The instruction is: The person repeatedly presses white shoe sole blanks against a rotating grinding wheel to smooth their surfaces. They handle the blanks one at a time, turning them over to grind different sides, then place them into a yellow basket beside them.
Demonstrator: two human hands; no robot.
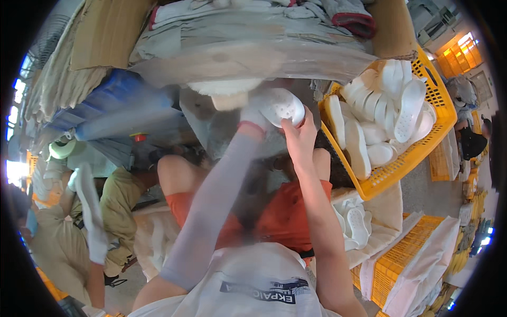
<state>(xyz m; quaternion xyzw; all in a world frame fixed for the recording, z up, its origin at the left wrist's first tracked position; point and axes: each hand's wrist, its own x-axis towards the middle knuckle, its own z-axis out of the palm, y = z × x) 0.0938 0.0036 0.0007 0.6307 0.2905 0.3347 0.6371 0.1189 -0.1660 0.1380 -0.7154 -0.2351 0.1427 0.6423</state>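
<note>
A white clog-like shoe with small holes is held in front of me between both hands. My left hand, in a white glove with a red cuff edge and a long pale sleeve above it, grips the shoe from the left; its fingers are blurred and partly hidden. From the right, my bare right hand pinches the shoe's near edge, thumb on top. Just left of the shoe is a white fuzzy rounded thing with a tan block-like part below it; it looks like a buffing wheel, but I cannot tell.
A yellow crate full of white shoes stands to the right. Below it, more white shoes lie in a cloth-lined container. Plastic sheeting and cardboard hang over the work spot. At left sits a co-worker with a white sleeve.
</note>
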